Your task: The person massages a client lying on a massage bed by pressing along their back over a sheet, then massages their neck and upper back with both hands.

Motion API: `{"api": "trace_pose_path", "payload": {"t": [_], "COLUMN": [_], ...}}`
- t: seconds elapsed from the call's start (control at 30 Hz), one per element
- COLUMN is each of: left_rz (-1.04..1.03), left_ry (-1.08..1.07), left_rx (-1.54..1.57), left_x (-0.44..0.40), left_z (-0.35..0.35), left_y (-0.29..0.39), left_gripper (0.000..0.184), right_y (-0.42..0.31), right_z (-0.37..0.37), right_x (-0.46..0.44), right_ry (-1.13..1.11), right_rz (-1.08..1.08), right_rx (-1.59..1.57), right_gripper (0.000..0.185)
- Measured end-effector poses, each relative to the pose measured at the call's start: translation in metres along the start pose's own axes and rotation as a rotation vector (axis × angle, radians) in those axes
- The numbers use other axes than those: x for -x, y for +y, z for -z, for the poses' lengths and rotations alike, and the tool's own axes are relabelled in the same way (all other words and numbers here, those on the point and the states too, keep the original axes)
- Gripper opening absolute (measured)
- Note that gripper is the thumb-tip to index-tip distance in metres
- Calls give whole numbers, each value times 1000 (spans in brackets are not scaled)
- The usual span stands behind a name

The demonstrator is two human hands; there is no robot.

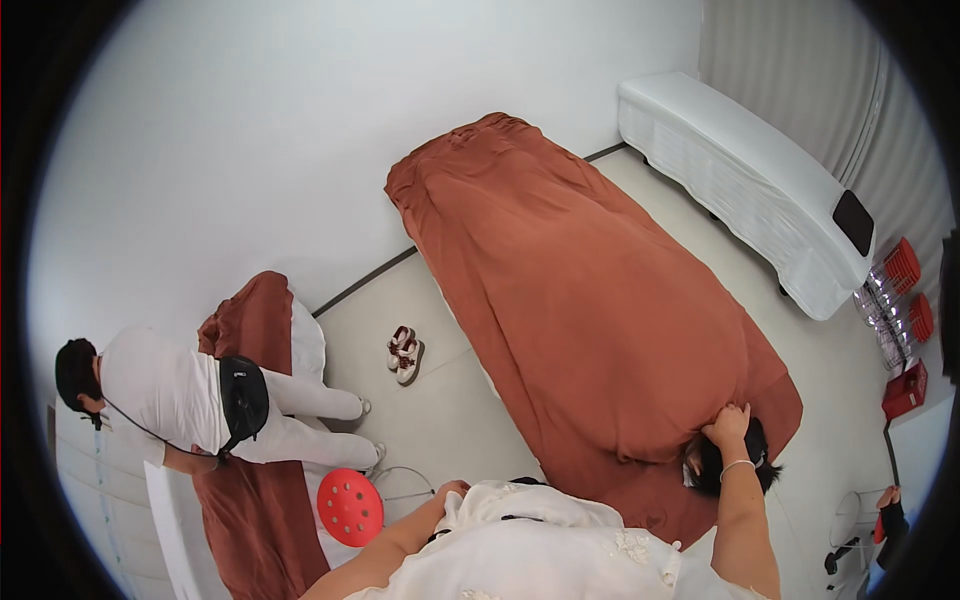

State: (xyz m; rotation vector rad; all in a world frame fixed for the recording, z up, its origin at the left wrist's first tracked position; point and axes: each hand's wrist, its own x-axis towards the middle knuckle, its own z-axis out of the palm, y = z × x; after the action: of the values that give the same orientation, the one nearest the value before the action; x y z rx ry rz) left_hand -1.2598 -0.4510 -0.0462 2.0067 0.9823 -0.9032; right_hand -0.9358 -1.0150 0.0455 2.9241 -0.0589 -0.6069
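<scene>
Nearest the viewer, below the wearer's white top (pixel 540 540), the left arm bends at the elbow and brings the left hand (pixel 455 488) against the body at the waist; the state of its fingers cannot be told. The right arm reaches forward, a bracelet (pixel 738 463) at the wrist, and sets the right hand (pixel 728 424) on the near edge of a brown cover (pixel 570 280), just beside the dark-haired head (pixel 712 470) of a lying person. The right fingers are bent, but whether they pinch the cloth or merely press on it cannot be told. Good handling here would seem to call for light fingertips, a loose wrist and slack in the cloth, so that no fold drags on the hair or covers the face; the idle hand could steady the edge. From the head, the cover spreads over the bed toward the wall (pixel 300 120). Farther to the left stand a red stool (pixel 350 507) and, beyond it, a co-worker (pixel 165 385) stooping over a second bed. A pair of shoes (pixel 405 355) lies on the floor between the beds; a white-draped bed (pixel 740 170) stands at far right.
</scene>
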Motion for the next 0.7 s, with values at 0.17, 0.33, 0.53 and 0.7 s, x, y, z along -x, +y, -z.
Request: {"api": "trace_pose_path", "payload": {"t": [0.17,0.33,0.53,0.7], "left_rz": [35,7,21,30], "left_ry": [-65,-52,-18,-41], "left_rx": [-79,133,60,15], "left_x": [22,-26,-17,3], "left_z": [11,-2,6,13], "left_y": [17,-45,-38,-5], "left_gripper": [41,57,58,49], "right_y": [-6,-27,-9,-11], "right_z": [-3,16,10,-6], "right_x": [9,12,3,-2], "right_ry": [94,47,-4,59], "right_rz": [34,-66,60,72], "right_rx": [53,156,91,152], "right_gripper": [72,80,71,74]}}
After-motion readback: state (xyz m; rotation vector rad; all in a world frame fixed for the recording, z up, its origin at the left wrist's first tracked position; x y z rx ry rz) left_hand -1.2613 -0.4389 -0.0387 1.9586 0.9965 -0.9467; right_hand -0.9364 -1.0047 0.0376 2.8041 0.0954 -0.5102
